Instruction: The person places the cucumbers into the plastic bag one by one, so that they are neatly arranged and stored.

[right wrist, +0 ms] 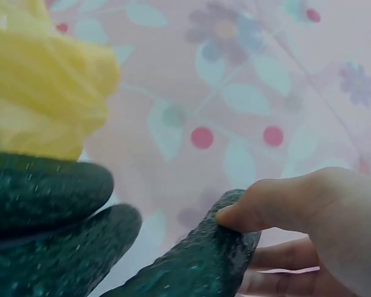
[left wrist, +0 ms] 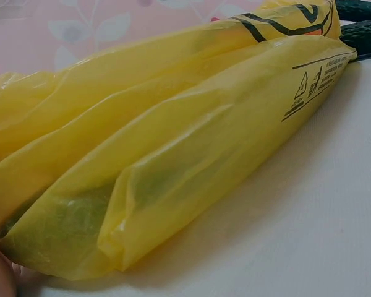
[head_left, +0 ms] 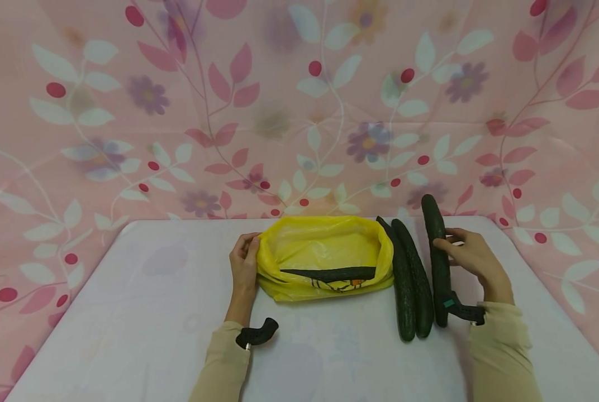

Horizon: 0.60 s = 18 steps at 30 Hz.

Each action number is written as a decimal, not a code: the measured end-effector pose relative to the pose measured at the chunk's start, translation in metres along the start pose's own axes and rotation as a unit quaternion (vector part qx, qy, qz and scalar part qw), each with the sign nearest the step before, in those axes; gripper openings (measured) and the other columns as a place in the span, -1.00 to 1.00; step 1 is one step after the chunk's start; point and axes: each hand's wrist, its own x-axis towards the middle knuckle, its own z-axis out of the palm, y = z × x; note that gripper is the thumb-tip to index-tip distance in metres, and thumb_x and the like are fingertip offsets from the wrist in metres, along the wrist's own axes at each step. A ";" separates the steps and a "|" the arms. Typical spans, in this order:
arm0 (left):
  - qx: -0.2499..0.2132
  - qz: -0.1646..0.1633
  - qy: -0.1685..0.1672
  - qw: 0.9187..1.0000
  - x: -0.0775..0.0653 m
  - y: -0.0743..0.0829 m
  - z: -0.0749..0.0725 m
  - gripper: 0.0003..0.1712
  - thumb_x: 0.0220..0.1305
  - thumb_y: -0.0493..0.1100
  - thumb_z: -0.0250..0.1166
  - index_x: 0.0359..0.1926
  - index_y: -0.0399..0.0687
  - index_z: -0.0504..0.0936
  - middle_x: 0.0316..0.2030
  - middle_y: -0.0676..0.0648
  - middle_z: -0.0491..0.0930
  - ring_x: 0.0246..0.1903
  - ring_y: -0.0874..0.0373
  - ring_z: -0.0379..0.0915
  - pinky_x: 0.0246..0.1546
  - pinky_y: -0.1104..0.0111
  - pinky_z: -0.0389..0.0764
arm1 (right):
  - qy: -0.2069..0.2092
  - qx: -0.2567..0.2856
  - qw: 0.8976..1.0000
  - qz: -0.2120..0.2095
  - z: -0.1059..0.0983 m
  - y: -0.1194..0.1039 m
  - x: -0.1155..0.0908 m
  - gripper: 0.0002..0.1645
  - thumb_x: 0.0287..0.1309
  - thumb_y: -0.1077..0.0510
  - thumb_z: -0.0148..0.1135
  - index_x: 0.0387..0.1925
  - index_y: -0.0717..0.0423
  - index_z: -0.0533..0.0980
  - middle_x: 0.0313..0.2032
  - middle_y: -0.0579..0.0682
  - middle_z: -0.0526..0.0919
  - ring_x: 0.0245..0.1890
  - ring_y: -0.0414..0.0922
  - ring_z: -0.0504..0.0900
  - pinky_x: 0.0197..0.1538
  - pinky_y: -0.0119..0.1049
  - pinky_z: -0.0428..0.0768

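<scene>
A yellow plastic bag (head_left: pixel 324 290) lies on the table with its mouth held wide. At its left rim, my left hand (head_left: pixel 243 265) pinches the plastic between thumb and fingers. A dark green cucumber (head_left: pixel 334 274) shows inside the bag, and a dark shape shows through the plastic in the left wrist view. My right hand (head_left: pixel 472 257) grips another cucumber (head_left: pixel 434 223), thumb on top and fingers on its far side. That cucumber's far end is tilted up. Two more cucumbers, one (head_left: pixel 405 301) and another (head_left: pixel 420 290), lie side by side against the bag's right side.
The white-covered table (head_left: pixel 143 312) runs up to a pink floral cloth (head_left: pixel 279 111) hanging behind it. Black wrist mounts (head_left: pixel 259 333) sit at both sleeves; the right one overlaps the near end of the held cucumber.
</scene>
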 end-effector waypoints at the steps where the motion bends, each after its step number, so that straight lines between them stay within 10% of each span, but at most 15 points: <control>1: 0.001 0.002 -0.002 1.000 -0.001 0.003 0.001 -0.74 0.37 -0.22 0.10 -0.09 -0.35 0.56 -0.30 0.10 0.64 -0.33 0.26 0.53 -0.23 0.54 0.58 | 0.011 0.002 1.000 -0.005 -0.001 -0.002 -0.001 -0.14 0.30 -0.17 0.01 0.35 0.40 0.11 0.14 0.45 0.36 -0.22 -0.10 0.64 -0.20 -0.22 0.68; 8: 0.010 0.018 -0.002 1.000 -0.005 0.015 0.004 -0.72 0.37 -0.26 0.08 -0.09 -0.47 0.52 -0.30 0.09 0.64 -0.33 0.30 0.53 -0.24 0.56 0.57 | 0.098 0.031 0.994 -0.031 -0.007 -0.015 -0.008 -0.20 0.28 -0.14 0.05 0.36 0.27 0.17 0.09 0.40 0.43 -0.38 -0.65 0.42 -0.36 -0.47 0.64; 18: 0.005 0.017 -0.001 1.000 -0.004 0.013 0.004 -0.72 0.36 -0.26 0.09 -0.09 -0.46 0.52 -0.29 0.06 0.64 -0.33 0.31 0.53 -0.23 0.55 0.58 | 0.204 0.110 0.972 -0.023 -0.013 -0.032 -0.013 -0.25 0.27 -0.08 0.09 0.39 0.12 0.17 -0.05 -0.12 0.48 -0.36 -0.59 0.52 -0.33 -0.64 0.55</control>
